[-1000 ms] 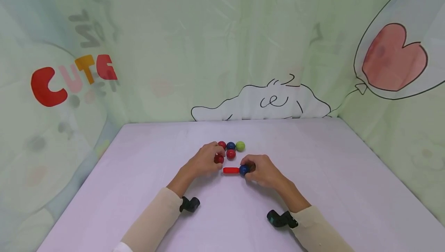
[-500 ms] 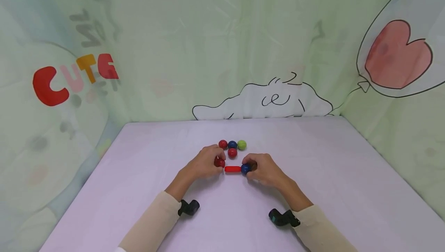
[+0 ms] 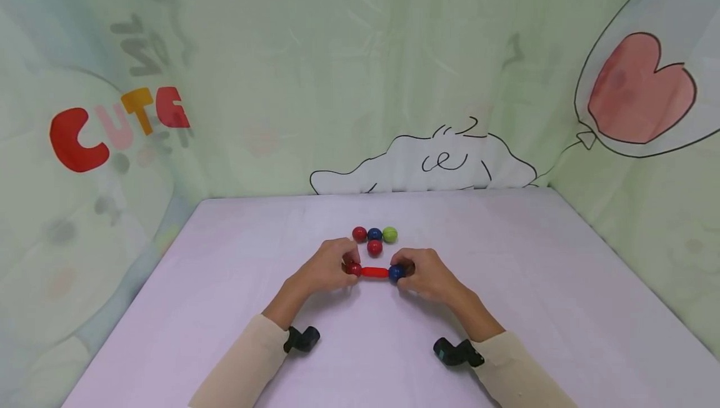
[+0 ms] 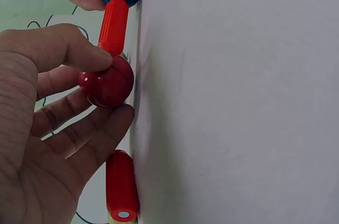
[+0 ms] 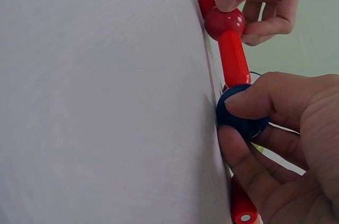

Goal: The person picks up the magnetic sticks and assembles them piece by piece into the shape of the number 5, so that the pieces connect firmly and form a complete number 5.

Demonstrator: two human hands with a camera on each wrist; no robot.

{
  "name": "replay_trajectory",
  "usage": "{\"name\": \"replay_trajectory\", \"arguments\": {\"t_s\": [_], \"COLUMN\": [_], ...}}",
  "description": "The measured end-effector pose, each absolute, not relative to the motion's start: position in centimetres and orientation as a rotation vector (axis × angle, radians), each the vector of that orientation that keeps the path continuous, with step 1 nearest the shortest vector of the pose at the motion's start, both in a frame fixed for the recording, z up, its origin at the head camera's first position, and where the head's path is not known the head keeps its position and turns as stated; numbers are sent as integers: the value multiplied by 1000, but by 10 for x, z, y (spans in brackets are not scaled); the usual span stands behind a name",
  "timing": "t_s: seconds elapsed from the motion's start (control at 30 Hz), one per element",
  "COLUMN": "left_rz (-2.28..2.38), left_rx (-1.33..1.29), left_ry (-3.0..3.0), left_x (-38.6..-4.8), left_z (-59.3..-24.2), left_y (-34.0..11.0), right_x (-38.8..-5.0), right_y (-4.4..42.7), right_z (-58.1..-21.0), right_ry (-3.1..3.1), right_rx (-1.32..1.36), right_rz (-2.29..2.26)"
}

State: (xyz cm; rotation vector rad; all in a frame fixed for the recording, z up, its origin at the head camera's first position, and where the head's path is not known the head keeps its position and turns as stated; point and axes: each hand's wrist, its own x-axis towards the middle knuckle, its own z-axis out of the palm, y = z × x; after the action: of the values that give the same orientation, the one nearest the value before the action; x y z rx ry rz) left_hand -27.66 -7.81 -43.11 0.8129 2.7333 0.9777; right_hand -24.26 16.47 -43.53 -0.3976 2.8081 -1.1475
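In the head view my left hand [image 3: 332,265] pinches a glossy red ball [image 4: 107,85] between thumb and fingers. Facing it, my right hand [image 3: 426,275] holds a dark blue ball [image 5: 242,112] in the same way. A short red rod [image 3: 375,272] with ridged sides spans the two balls, its ends touching both. Ball, rod and ball form a nearly straight line low over the table; whether they touch its surface is hard to tell. Another red rod [image 4: 122,186] lies beyond my left fingers, and one more red rod [image 5: 244,203] shows past my right fingers.
Behind the hands, a red ball [image 3: 359,233], a blue ball [image 3: 374,233] and a yellow-green ball [image 3: 390,234] sit in a row. A second red ball [image 3: 374,247] is just in front of them. The pale table [image 3: 484,227] ends at a printed curtain [image 3: 253,83].
My left hand has brought its red ball down towards me until it meets the rod's left end. My right hand keeps its grip on the blue ball, almost in place.
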Motion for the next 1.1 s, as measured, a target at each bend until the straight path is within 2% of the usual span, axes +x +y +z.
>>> {"name": "replay_trajectory", "arguments": {"t_s": [0.3, 0.7, 1.1], "left_rz": [1040, 1324, 1348], "left_rx": [776, 880, 904], "left_ry": [2707, 2603, 2611], "left_x": [-273, -271, -274], "left_z": [-437, -444, -445], "left_y": [-83, -89, -90], "right_x": [-243, -241, -243], "right_y": [164, 162, 163], "right_z": [-436, -436, -436], "right_ry": [2807, 2819, 2821], "right_rx": [-405, -382, -390], "right_rz": [-1147, -1130, -1119]}}
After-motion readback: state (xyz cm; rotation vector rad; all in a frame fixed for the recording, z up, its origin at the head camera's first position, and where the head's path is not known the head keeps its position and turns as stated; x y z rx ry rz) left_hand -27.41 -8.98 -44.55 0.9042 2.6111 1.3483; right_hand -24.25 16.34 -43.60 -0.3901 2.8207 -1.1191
